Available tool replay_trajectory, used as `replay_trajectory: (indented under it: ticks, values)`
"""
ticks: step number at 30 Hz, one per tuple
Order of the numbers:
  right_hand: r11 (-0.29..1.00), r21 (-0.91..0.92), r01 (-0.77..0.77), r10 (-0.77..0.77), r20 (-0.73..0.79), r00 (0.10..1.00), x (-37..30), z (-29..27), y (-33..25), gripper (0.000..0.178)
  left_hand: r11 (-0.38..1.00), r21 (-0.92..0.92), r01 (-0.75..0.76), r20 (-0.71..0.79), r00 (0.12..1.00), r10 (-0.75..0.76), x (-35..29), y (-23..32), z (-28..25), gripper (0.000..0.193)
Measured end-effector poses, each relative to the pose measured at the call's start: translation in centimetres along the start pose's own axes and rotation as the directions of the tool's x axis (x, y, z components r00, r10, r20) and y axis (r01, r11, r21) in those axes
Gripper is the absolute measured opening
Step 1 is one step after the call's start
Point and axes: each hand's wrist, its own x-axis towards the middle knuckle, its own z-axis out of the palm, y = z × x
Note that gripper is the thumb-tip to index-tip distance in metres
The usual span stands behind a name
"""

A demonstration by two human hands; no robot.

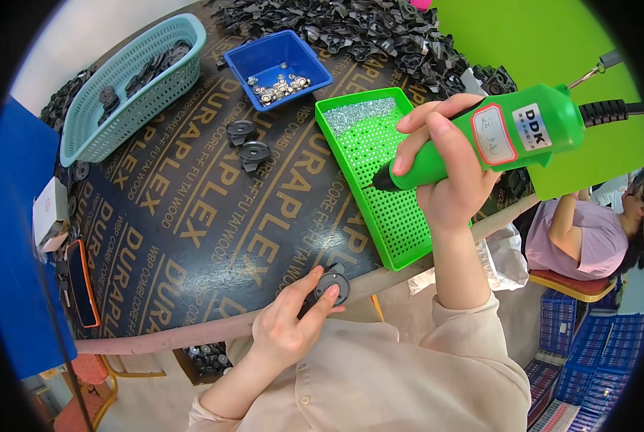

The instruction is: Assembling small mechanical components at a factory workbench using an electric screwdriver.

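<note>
My right hand (452, 169) is wrapped round a green electric screwdriver (563, 129), whose black nose and bit point left over a green perforated tray (390, 216). Small silver screws (358, 115) are heaped at the tray's far end. At the table's near edge my left hand (286, 324) grips a round black plastic part (331, 286), with the thumb on its face. Two similar black parts (253, 153) lie farther in on the table (192, 245).
A blue bin (289, 47) with small metal pieces stands at the back. Left of it is a pale blue basket (138, 115) of black parts. A large pile of black parts (351, 25) covers the far side. An orange-edged phone (83, 284) lies far left. Another person (581, 234) sits at right.
</note>
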Motion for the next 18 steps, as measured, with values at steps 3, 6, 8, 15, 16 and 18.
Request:
replay_trajectory:
  ticks: [3,6,8,15,16,18]
  values:
    - [0.999,0.002,-0.049,0.049,-0.007,0.999,-0.2,0.3,-0.3,0.016,1.0,0.005,0.001,-0.008,1.0,-0.001,-0.1,0.0,0.0,0.035]
    - [1.0,-0.017,-0.023,0.023,0.009,1.0,-0.1,0.2,-0.5,0.018,1.0,0.001,0.003,0.002,1.0,-0.003,-0.1,-0.1,-0.1,0.035]
    - [0.999,-0.023,0.03,-0.029,0.009,1.0,0.1,0.0,-0.9,0.019,1.0,-0.024,-0.005,0.006,1.0,0.005,-0.1,-0.2,-0.1,0.036]
    - [0.966,0.256,0.044,-0.102,0.219,0.97,-2.6,-0.5,-7.0,0.021,0.991,-0.115,0.061,0.023,0.998,-0.059,0.7,0.2,-0.3,0.04]
    - [0.964,0.267,-0.013,-0.076,0.321,0.944,-3.4,-0.4,-7.8,0.02,0.996,-0.084,0.031,0.027,0.999,-0.029,0.7,0.1,-0.4,0.036]
    - [0.956,0.257,-0.143,0.025,0.414,0.91,-4.8,0.4,-8.5,0.025,0.999,-0.043,0.009,0.033,0.999,-0.008,0.5,-0.1,-0.5,0.032]
